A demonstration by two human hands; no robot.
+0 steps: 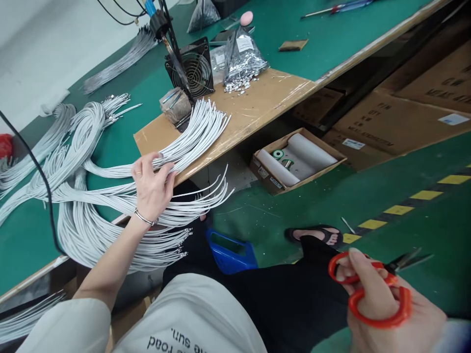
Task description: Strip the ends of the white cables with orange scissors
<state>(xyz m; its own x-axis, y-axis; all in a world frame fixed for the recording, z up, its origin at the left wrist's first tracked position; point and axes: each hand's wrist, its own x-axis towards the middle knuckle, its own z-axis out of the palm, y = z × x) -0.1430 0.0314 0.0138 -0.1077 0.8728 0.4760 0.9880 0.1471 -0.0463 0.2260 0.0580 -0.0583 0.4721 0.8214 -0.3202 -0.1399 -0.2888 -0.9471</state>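
Note:
My left hand (pixel 152 184) is closed around a bundle of white wires (pixel 200 132) at the front edge of the bench, thumb and fingers pinching it from above. The loose ends fan out to the right over a cardboard sheet (pixel 283 90). Below that hand, more white wires (pixel 184 211) hang over the bench edge, some with small metal tips. At the lower right my right hand (pixel 393 314) holds scissors (pixel 382 323) with red-orange handles, thumb and fingers through the loops. Their dark blades stand slightly apart and point right, touching nothing.
On the green bench (pixel 287 24) stand a fan (pixel 195 68), a soldering stand (pixel 176 105) and a bag with small white connectors (pixel 241 56). More wire bundles (pixel 88 122) lie left. Below are an open carton (pixel 298 162), a blue plastic stool (pixel 233 252) and large boxes (pixel 397 117).

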